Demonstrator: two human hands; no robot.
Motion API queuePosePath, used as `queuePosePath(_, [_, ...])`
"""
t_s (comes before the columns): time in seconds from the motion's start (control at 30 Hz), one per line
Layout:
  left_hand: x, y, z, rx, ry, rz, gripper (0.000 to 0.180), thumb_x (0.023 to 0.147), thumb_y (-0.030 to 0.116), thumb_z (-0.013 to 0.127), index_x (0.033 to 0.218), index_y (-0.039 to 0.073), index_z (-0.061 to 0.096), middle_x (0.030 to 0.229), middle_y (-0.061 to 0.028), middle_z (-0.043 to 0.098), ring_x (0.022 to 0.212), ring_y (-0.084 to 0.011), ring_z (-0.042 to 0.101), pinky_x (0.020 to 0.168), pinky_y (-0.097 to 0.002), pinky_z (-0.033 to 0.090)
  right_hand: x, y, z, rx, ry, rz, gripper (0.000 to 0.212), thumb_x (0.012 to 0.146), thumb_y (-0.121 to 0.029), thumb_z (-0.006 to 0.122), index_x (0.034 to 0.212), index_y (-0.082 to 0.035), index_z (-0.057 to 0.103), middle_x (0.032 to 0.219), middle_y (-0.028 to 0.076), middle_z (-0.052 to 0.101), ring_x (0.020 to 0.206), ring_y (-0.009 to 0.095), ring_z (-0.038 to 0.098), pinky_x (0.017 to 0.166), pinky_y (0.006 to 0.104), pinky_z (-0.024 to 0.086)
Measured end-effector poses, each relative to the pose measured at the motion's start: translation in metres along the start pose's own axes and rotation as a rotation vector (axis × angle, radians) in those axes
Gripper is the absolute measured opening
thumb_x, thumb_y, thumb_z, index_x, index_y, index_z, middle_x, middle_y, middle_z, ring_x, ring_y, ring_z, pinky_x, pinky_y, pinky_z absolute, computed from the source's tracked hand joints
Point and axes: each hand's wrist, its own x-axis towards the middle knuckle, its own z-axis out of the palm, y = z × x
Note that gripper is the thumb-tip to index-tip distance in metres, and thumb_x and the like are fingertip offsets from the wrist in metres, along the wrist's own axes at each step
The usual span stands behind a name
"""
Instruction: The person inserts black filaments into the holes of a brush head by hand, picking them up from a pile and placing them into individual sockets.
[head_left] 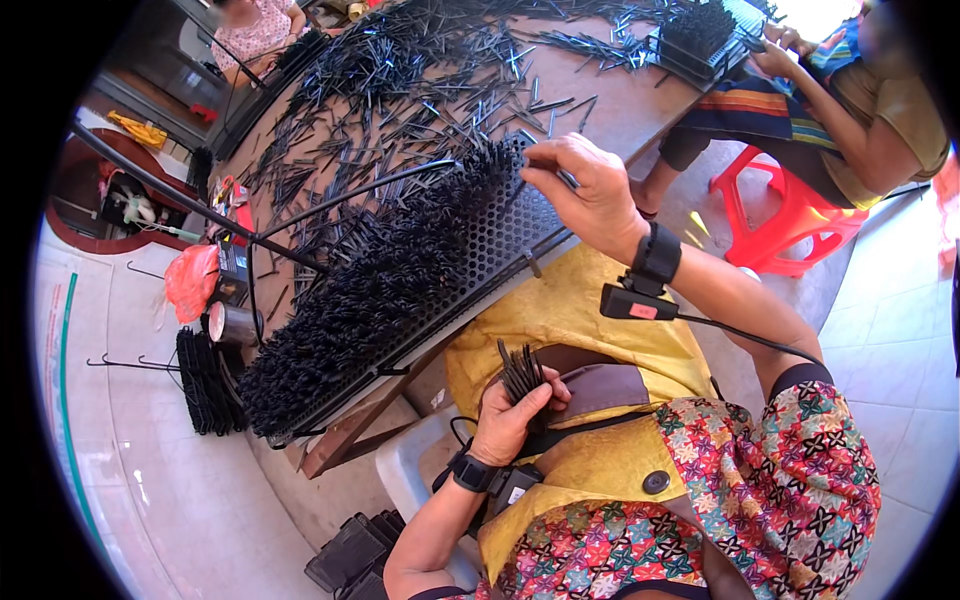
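Observation:
My left hand [515, 410] is closed around a bundle of thin black strips [520, 370], held upright over my lap. My right hand [585, 185] hovers at the far right end of a perforated tray [515, 235], its thumb and fingertips pinched together. A dark bit shows between those fingers, too small to name. Densely packed black strips [370, 290] stand upright in the tray's holes over its left and middle part. Bare holes show along the near right side. A small metal clip [532, 263] sits on the tray's near edge.
Loose black strips [380, 90] lie heaped across the brown table [560, 85]. A bent black metal rod [290, 255] crosses over the tray's left part. To the right, a person handles another filled tray [695, 45] beside a red stool [770, 220]. Another person sits at the far left.

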Motion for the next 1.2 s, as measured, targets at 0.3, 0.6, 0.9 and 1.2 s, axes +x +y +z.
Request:
queuePosePath(0.3, [0.006, 0.015, -0.001, -0.254, 0.129, -0.03, 0.027, 0.093, 0.017, 0.051, 0.118, 0.009, 0.045, 0.075, -0.0047, 0.048, 0.059, -0.0126, 0.045, 0.047, -0.0225, 0.035, 0.014, 0.011, 0.024, -0.108, -0.079, -0.196, 0.015, 0.07, -0.001, 0.066, 0.083, -0.003, 0.058, 0.073, 0.009, 0.056, 0.071, 0.028, 0.053, 0.063, 0.0375, 0.045])
queuePosePath(0.6, [0.005, 0.014, 0.0, -0.26, 0.189, -0.023, 0.027, 0.093, 0.02, 0.051, 0.115, 0.004, 0.046, 0.082, -0.008, 0.054, 0.063, -0.0153, 0.049, 0.047, -0.0226, 0.036, 0.021, 0.014, 0.038, -0.388, -0.623, -0.3, 0.021, 0.077, -0.013, 0.061, 0.093, 0.001, 0.059, 0.069, 0.011, 0.055, 0.066, 0.029, 0.053, 0.059, 0.0394, 0.044])
queuePosePath(0.9, [0.006, 0.015, 0.002, -0.223, 0.177, 0.015, 0.021, 0.091, 0.018, 0.055, 0.105, 0.004, 0.053, 0.079, -0.0077, 0.058, 0.062, -0.014, 0.052, 0.046, -0.022, 0.037, -0.042, -0.034, 0.006, 0.025, -0.553, 0.004, 0.034, 0.078, -0.014, 0.067, 0.105, 0.003, 0.056, 0.079, 0.014, 0.06, 0.067, 0.03, 0.059, 0.058, 0.0358, 0.047])
queuePosePath(1.2, [0.004, 0.02, 0.007, -0.136, 0.19, 0.025, 0.019, 0.087, 0.018, 0.06, 0.097, 0.002, 0.058, 0.078, -0.0082, 0.062, 0.058, -0.0117, 0.054, 0.044, -0.0196, 0.036, -0.058, -0.059, 0.005, 0.427, -0.824, 0.607, 0.013, 0.078, -0.009, 0.066, 0.084, 0.002, 0.064, 0.071, 0.008, 0.063, 0.065, 0.011, 0.057, 0.06, 0.0266, 0.046])
